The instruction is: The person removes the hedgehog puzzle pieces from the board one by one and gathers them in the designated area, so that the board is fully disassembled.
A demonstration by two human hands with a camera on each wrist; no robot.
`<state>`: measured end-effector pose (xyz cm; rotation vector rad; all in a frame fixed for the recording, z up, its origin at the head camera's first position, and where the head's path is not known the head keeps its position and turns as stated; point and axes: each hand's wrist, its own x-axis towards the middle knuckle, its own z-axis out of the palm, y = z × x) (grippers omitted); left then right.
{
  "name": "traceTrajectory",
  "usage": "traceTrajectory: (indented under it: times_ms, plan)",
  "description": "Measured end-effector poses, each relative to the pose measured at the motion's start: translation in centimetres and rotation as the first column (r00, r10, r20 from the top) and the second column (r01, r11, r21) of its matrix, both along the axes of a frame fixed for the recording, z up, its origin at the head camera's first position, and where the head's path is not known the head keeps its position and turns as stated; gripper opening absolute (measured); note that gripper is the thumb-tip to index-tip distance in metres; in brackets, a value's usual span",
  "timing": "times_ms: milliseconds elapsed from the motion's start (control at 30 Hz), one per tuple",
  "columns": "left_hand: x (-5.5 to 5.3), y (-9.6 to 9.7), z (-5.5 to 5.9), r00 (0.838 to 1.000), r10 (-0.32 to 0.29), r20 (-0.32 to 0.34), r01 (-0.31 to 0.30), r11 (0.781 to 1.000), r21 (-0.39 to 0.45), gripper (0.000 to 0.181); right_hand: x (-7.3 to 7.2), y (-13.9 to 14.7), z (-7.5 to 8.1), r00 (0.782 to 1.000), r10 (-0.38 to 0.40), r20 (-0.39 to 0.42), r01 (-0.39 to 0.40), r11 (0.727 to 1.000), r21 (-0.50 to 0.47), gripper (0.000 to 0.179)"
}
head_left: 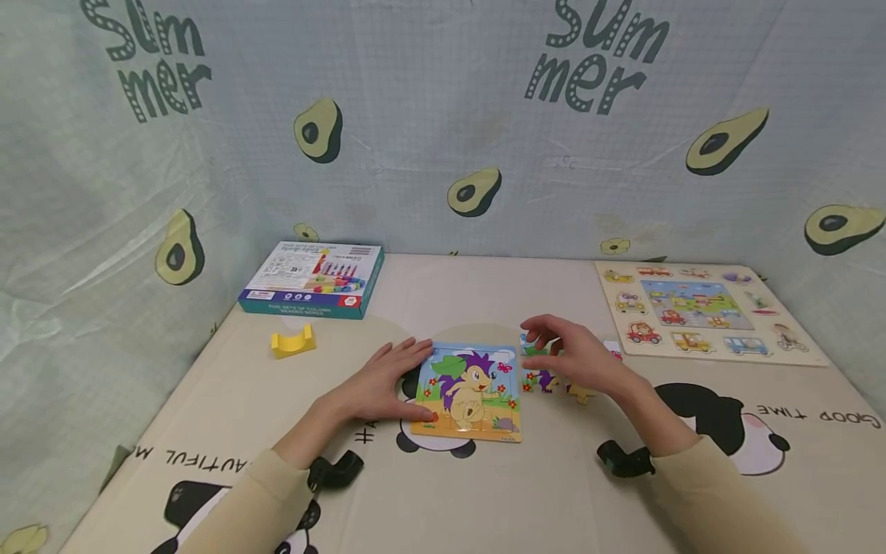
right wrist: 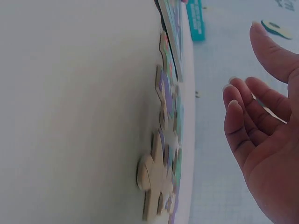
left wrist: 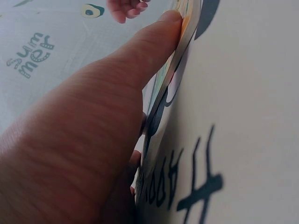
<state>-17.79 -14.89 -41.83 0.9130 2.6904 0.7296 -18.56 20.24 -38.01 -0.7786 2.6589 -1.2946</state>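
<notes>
"steadying the flat, square, brightly printed hedgehog puzzle board [head_left: 467,394], is that why the left hand [head_left: 383,382] lies spread along its left edge?"

"probably; its thumb [head_left: 415,412] rests on the lower-left corner, perhaps against sliding."

"and the right hand [head_left: 571,352]?"

"loosely curled, holding nothing, raised above the small printed wooden pieces [head_left: 546,382] just right of the board, likely laid there for easy reach."

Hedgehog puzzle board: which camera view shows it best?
The head view: nearly the whole face of the hedgehog puzzle board shows. The left wrist view has it edge-on, partly behind the left hand; the right wrist view, only a thin strip.
</notes>
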Motion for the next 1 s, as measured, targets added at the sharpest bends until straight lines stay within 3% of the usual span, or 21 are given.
traceTrajectory:
  times_ms: [500,733,1000]
  plan:
    - [0.1,-0.1,0.1,1.0,-0.006,-0.001,0.006,1.0,0.005,0.102,0.3,-2.8,-0.7,0.994,0.065,0.087,-0.071,0.996,0.057,0.052]
    - [0.1,0.0,0.2,1.0,-0.005,0.002,0.005,1.0,0.007,0.102,0.5,-3.2,-1.1,0.993,0.107,0.057,-0.113,0.986,0.122,0.052]
    - [0.1,0.1,0.2,1.0,-0.009,0.002,0.009,1.0,0.008,0.102,0.9,-3.7,-1.4,0.993,0.088,0.082,-0.103,0.974,0.203,0.049]
